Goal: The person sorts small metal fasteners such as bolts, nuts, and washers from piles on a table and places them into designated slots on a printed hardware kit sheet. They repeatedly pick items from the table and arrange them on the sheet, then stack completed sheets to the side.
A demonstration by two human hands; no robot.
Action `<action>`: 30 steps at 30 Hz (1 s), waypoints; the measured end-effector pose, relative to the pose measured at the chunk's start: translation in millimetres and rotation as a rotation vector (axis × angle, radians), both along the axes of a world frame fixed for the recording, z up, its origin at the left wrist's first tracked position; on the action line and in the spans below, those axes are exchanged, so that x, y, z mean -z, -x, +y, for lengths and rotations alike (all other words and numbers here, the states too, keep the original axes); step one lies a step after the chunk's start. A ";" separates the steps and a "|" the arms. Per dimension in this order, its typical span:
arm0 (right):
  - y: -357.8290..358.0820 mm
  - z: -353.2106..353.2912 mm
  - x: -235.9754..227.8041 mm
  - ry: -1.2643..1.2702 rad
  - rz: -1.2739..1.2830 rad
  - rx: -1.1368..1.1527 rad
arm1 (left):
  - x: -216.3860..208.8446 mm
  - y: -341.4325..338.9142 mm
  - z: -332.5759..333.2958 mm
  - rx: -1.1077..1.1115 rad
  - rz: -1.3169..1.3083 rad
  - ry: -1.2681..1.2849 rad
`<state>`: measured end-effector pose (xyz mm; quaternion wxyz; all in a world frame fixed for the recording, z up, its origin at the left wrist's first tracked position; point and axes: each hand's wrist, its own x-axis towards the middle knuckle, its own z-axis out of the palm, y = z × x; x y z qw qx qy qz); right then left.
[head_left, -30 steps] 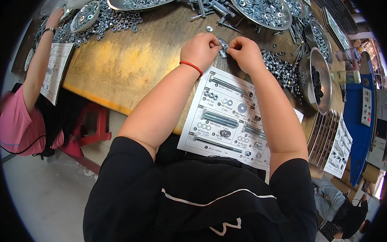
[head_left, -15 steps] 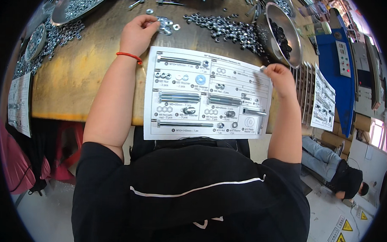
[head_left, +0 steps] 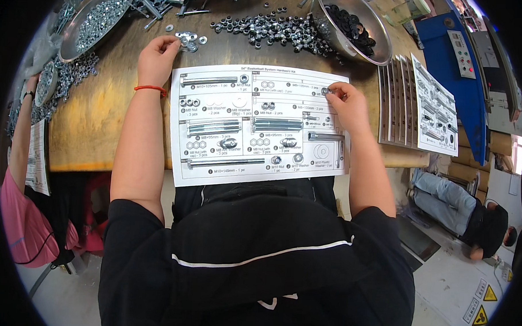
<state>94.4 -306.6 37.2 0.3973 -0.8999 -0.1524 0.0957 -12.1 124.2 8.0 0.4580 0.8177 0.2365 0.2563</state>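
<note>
A white printed parts sheet (head_left: 256, 125) lies on the wooden table (head_left: 96, 117) in front of me, with bolts, nuts and washers laid on its pictures. My left hand (head_left: 157, 59), a red band on its wrist, rests at the sheet's upper left corner with fingertips by a few loose washers (head_left: 189, 41). My right hand (head_left: 345, 102) pinches a small metal nut (head_left: 326, 91) over the sheet's upper right part.
A heap of nuts (head_left: 271, 30) lies beyond the sheet. A metal bowl of black washers (head_left: 352, 22) stands at the upper right, another bowl of silver parts (head_left: 99, 16) at the upper left. Stacked sheets (head_left: 429, 108) lie right. A person in pink (head_left: 24, 201) sits left.
My right hand moved from the sheet's right edge up to its upper right part, now pinching a nut. My left hand stays near the loose washers. The view has shifted slightly.
</note>
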 end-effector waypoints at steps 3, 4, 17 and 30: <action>1.1 2.8 -5.7 0.009 0.009 0.005 | -0.7 0.9 -1.5 -0.008 0.005 -0.046; 1.5 3.5 -9.7 0.003 0.017 0.009 | 3.1 1.6 0.8 -0.013 -0.021 -0.018; -204.9 25.8 -58.7 0.625 -0.271 -0.010 | 15.0 0.1 9.2 -0.059 -0.210 0.195; -226.7 15.5 -38.7 0.465 -0.364 -0.059 | 12.2 -3.3 9.7 -0.052 -0.112 0.175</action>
